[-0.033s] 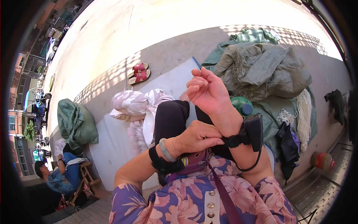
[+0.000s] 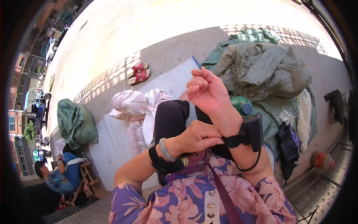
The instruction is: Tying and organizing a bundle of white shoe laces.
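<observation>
My right forearm is raised, and my right hand (image 2: 210, 93) faces palm up. Its fingers are loosely curled, with nothing in them. Round that wrist goes a black strap (image 2: 233, 141) carrying a black box-shaped device (image 2: 255, 133), from which a black cable runs. My left hand (image 2: 197, 139) reaches across below the right palm; its thumb and fingers close on the strap's edge, though the fingertips are partly hidden. A pale bangle (image 2: 166, 150) and another black strap (image 2: 157, 160) circle my left wrist. Beneath my hands a purple bag (image 2: 197, 161) rests on my lap.
Pink-and-white cloth (image 2: 130, 104) lies left of my knees on a pale mat (image 2: 112, 149), with red sandals (image 2: 140, 74) beyond. Sacks (image 2: 261, 71), a green-capped bottle (image 2: 244, 106) and white cord (image 2: 304, 115) are right. A green sack (image 2: 76, 123) and a seated person (image 2: 63, 179) are left.
</observation>
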The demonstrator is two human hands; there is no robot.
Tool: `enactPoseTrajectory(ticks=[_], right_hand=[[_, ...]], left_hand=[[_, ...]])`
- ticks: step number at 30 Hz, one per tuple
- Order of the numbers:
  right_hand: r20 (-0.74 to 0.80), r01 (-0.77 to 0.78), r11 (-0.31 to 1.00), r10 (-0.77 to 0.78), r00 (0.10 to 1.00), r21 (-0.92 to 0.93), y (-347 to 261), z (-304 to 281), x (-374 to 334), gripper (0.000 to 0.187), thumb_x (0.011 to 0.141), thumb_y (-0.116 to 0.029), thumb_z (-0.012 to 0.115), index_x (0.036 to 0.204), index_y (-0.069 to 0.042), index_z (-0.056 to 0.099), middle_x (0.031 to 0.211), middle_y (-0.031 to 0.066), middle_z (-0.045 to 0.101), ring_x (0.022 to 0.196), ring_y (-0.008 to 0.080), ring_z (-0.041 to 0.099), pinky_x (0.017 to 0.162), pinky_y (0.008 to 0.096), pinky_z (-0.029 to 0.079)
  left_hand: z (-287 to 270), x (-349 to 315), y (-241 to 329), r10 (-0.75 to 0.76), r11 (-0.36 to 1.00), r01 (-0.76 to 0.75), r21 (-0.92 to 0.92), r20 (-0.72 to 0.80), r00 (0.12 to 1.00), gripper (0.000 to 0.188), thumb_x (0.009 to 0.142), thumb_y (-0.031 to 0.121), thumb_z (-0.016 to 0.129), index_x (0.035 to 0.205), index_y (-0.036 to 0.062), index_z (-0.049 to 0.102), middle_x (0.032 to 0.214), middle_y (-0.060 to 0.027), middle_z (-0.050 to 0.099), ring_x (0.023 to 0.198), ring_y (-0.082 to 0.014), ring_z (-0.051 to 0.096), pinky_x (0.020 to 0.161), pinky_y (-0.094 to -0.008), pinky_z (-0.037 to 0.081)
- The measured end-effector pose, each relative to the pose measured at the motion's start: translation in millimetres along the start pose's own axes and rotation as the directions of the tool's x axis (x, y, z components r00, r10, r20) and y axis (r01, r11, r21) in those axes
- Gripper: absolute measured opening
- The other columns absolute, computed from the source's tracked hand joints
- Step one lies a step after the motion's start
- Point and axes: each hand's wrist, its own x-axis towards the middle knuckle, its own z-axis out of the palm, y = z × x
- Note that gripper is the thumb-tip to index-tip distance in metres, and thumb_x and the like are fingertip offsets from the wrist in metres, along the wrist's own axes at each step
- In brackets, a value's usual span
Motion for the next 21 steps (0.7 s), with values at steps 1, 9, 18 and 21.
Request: enactPoseTrajectory(ticks=[1,9,18,21], right_hand=[[0.000,0.000,1.000,0.000,1.000,0.009,-0.2,0.1,-0.8,0.022,0.092,-0.021,0.043,0.087,-0.001,0.051,0.053,-0.0041,0.036,0.053,0.0101,0.041,0.053,0.0258,0.041],[0.043,0.048,0.999,-0.047,0.998,-0.015,3.2,6.9,-2.2,0.023,0.093,-0.019,0.043,0.090,0.002,0.051,0.055,-0.0032,0.035,0.056,0.0097,0.041,0.056,0.0268,0.040],[0.202,0.054,0.930,0.022,0.979,-0.363,3.5,2.3,-22.8,0.027,0.095,-0.025,0.041,0.092,-0.001,0.053,0.056,-0.0016,0.037,0.060,0.0131,0.045,0.057,0.0289,0.042],[0.172,0.019,0.747,0.129,0.977,-0.665,35.7,10.3,-28.1,0.027,0.095,-0.025,0.041,0.091,0.000,0.053,0.057,-0.0002,0.040,0.061,0.0152,0.049,0.059,0.0292,0.045]], left_hand=[[-0.6,0.0,1.0,-0.011,1.000,0.010,0.026,0.004,1.000,0.013,0.078,0.013,0.068,0.082,0.0015,0.064,0.075,-0.0106,0.063,0.066,-0.0253,0.061,0.058,-0.0292,0.046],[0.3,0.1,-1.3,-0.028,0.990,0.034,0.139,-0.048,0.998,0.015,0.079,0.016,0.068,0.078,0.0019,0.066,0.068,-0.0092,0.063,0.061,-0.0221,0.061,0.055,-0.0284,0.045],[-64.2,-17.6,-1.3,-0.259,0.922,0.265,0.281,-0.059,0.964,0.025,0.077,0.025,0.070,0.069,0.0023,0.062,0.054,-0.0052,0.055,0.050,-0.0125,0.052,0.049,-0.0269,0.040],[-104.1,-38.6,3.8,-0.416,0.830,0.467,0.304,-0.218,0.883,0.027,0.080,0.027,0.068,0.073,0.0011,0.063,0.054,-0.0003,0.052,0.054,-0.0051,0.048,0.050,-0.0222,0.040]])
